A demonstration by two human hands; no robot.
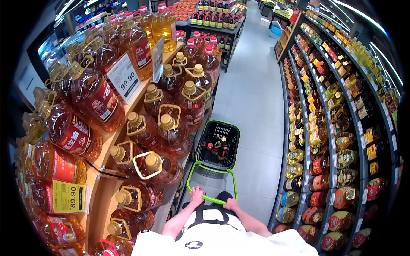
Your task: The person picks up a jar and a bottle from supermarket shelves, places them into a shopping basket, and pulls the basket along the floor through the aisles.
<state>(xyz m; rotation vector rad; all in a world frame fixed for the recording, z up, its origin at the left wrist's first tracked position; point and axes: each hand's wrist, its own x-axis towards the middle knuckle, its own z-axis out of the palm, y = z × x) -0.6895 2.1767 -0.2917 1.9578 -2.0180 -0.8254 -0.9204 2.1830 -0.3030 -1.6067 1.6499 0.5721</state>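
Observation:
A black shopping basket with a green rim [197,147] stands on the floor ahead of me. Its green pull handle [213,199] reaches back toward my body. My left hand [197,195] is closed round the left end of the handle's crossbar. At the right end, my right hand [231,205] also grips the bar. Several small dark bottles [221,152], some with red caps, are in the basket; their labels are too small to read.
Large oil bottles [173,132] crowd a wooden stepped display on my left, beside price signs [124,79]. Shelves of bottles [318,128] line the right. A grey tiled aisle [252,85] runs ahead between them. Far off stands a blue container [276,29].

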